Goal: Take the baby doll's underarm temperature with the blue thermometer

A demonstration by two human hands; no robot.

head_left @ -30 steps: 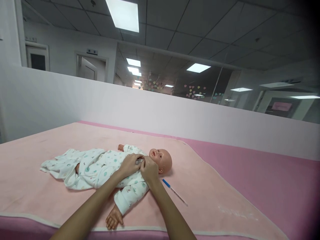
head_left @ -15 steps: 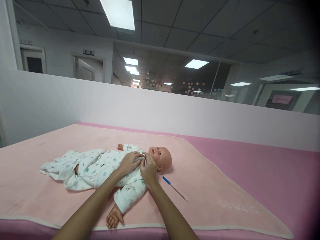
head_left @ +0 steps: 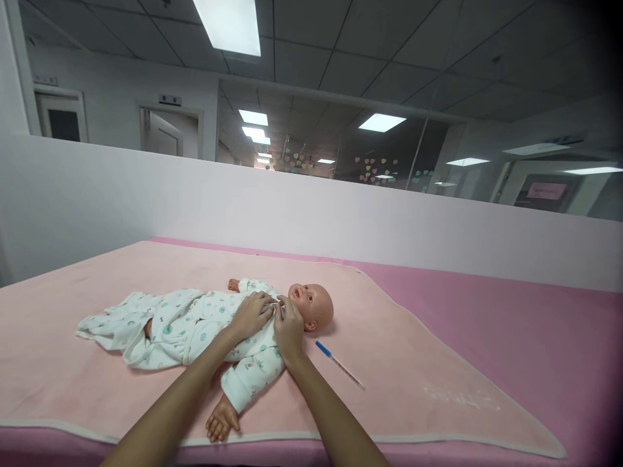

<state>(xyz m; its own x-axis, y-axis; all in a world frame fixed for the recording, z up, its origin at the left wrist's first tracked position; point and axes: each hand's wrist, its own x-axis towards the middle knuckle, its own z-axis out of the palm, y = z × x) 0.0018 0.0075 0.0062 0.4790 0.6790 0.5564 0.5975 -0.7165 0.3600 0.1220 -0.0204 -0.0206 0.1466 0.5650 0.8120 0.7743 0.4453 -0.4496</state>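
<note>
A baby doll [head_left: 318, 308] lies on its back on a pink blanket [head_left: 413, 370], its head toward the right. It wears a white romper [head_left: 195, 331] with small green prints. My left hand [head_left: 253, 314] rests on the doll's chest, its fingers closed on the cloth close to the collar. Right beside it, my right hand [head_left: 289, 327] pinches the romper's neckline under the doll's chin. Fingertips of both hands nearly meet, and the bit of cloth between them is mostly hidden. Near the doll's head lies a thermometer-like stick [head_left: 341, 364] with a blue cap.
The blanket covers a darker pink padded surface [head_left: 511, 324] that shows at the right and front edge. Behind it rises a low white wall [head_left: 341, 220] with a glass pane above. One doll hand [head_left: 222, 420] reaches toward the front edge.
My fingers have shifted slightly at the neckline, and the cloth fold between them looks smaller. The doll and the blue-capped stick stay in place.
</note>
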